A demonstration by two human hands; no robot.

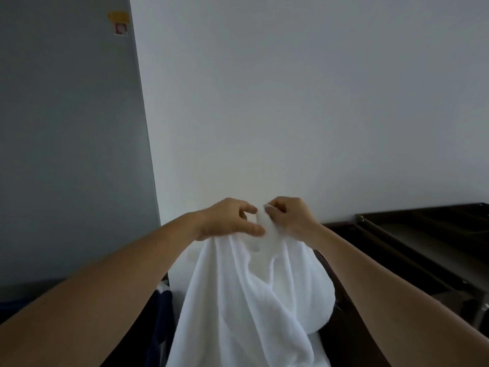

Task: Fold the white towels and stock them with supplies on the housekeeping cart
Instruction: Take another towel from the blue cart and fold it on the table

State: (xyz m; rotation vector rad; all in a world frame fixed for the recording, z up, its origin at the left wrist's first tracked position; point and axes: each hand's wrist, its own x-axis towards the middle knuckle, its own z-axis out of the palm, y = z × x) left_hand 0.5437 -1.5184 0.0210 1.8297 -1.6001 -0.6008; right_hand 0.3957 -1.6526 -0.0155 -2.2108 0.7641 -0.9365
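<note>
A white towel [246, 295] hangs in loose folds from both my hands, held up in front of a pale wall. My left hand [227, 219] pinches its top edge between thumb and fingers. My right hand [289, 214] grips the same edge right beside it, the two hands almost touching. The towel's lower part drops out of the bottom of the view. The dark housekeeping cart [423, 234] stands to the right, its top tray below my right forearm.
A grey door or panel [71, 141] fills the left, with a small yellow and red sticker [119, 23] near its top. Dark blue fabric [164, 303] shows at the lower left of the towel. A metal cart post [480, 311] stands at the right edge.
</note>
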